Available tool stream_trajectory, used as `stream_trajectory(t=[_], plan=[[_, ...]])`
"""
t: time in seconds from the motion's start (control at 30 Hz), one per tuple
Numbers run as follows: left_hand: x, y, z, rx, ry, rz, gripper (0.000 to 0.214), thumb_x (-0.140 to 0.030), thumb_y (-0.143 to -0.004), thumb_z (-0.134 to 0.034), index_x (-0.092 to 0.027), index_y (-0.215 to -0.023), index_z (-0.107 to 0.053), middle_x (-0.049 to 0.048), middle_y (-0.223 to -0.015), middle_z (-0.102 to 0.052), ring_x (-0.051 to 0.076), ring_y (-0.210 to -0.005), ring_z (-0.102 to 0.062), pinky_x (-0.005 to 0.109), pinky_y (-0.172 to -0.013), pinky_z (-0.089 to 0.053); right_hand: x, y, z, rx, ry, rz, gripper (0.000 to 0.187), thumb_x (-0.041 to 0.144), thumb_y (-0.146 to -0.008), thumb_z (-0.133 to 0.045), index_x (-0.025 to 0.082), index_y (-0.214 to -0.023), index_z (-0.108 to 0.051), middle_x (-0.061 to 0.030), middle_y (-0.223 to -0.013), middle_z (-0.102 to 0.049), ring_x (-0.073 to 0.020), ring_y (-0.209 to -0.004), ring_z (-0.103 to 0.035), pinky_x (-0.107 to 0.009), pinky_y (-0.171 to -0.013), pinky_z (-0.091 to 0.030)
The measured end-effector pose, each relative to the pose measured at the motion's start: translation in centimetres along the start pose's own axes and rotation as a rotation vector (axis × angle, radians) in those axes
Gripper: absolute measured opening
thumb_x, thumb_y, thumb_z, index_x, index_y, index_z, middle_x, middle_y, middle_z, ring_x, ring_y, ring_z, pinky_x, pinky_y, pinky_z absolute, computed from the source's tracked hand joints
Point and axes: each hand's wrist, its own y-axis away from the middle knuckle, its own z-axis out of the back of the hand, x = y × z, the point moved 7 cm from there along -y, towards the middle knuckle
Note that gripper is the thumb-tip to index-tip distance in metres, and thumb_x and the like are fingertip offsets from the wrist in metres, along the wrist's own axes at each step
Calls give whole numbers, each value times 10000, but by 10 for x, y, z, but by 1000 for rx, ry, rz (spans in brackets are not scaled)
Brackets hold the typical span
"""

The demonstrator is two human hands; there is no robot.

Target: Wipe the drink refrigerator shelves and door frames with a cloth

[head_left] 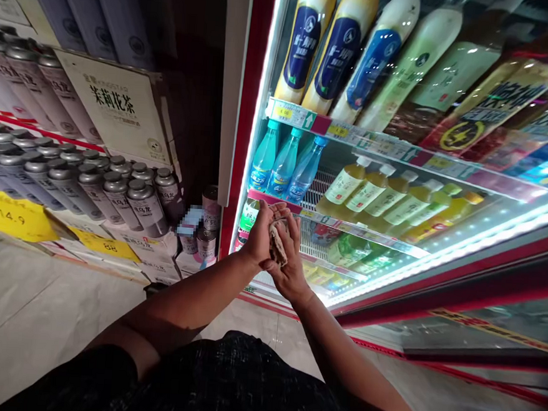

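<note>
In front of the drinks fridge, my two hands are together around a small, crumpled, greyish-beige cloth [278, 242]. My right hand [291, 257] is closed on it, with the fingers along its right side and the thumb below. My left hand [258, 237] cups its left side, fingers curled over toward the top. The cloth shows between the palms, and part of it is hidden by the fingers. Behind my fingertips, blue-capped bottles [284, 162] stand on a fridge shelf.
Lit fridge shelves hold tall bottles [345, 54] above and yellow tea bottles [373, 190] lower down. A glass door [481, 333] with a red frame stands at the right. Rows of cans [115, 194] on boxes, with yellow price signs [15, 215], line the left. Grey tiled floor [27, 301] lies below.
</note>
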Motion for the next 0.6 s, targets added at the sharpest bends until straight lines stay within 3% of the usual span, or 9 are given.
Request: stream_trajectory(t=[0.13, 0.2, 0.3, 0.37, 0.47, 0.6], plan=[[-16, -6, 7, 56, -14, -13, 647, -754, -949, -383, -224, -1233, -624, 97, -1365, -638, 220, -1237, -629, 363, -1049, -503, -7, -17, -9, 53, -77, 2, 629, 508, -1027, -494, 371, -1607, -294, -78, -1690, -308, -284, -1594, -246, -598, -1274, -328], [-22, -12, 9, 100, -33, -9, 650, -754, -942, -399, -248, -1295, -605, 92, -1420, -609, 226, -1282, -603, 375, -1077, -485, -9, -29, -9, 49, -66, 20, 559, 391, -1038, -510, 367, -1575, -356, -93, -1617, -424, -273, -1546, -354, -574, -1245, -391], [-34, -21, 17, 121, -110, -96, 626, -723, -923, -490, -269, -1344, -582, 81, -1419, -600, 233, -1330, -566, 386, -1118, -447, -11, -49, -3, -24, 60, 68, 510, 277, -1028, -519, 388, -1520, -445, -77, -1573, -472, -277, -1470, -461, -552, -1207, -447], [-49, -23, 23, 115, -283, -270, 609, -683, -896, -579, -263, -1337, -586, 84, -1423, -587, 245, -1366, -529, 391, -1138, -419, -13, -66, 6, -112, 197, 90, 484, 255, -1020, -523, 399, -1481, -492, -58, -1599, -437, -296, -1464, -460, -566, -1208, -437], [-82, -15, 24, 129, -723, -662, 523, -549, -888, -671, -246, -1309, -600, 107, -1446, -557, 255, -1382, -496, 399, -1141, -404, -10, -99, 21, -222, 397, 133, 413, 303, -1012, -545, 373, -1420, -544, -45, -1632, -385, -345, -1523, -362, -647, -1241, -348], [-130, 3, 19, 77, -1179, -1193, 393, -436, -934, -622, -225, -1267, -620, 128, -1362, -594, 263, -1327, -523, 447, -1143, -410, -2, -153, 36, -238, 543, 185, 354, 343, -1030, -511, 320, -1378, -567, -51, -1645, -369, -335, -1600, -192, -683, -1283, -227]])
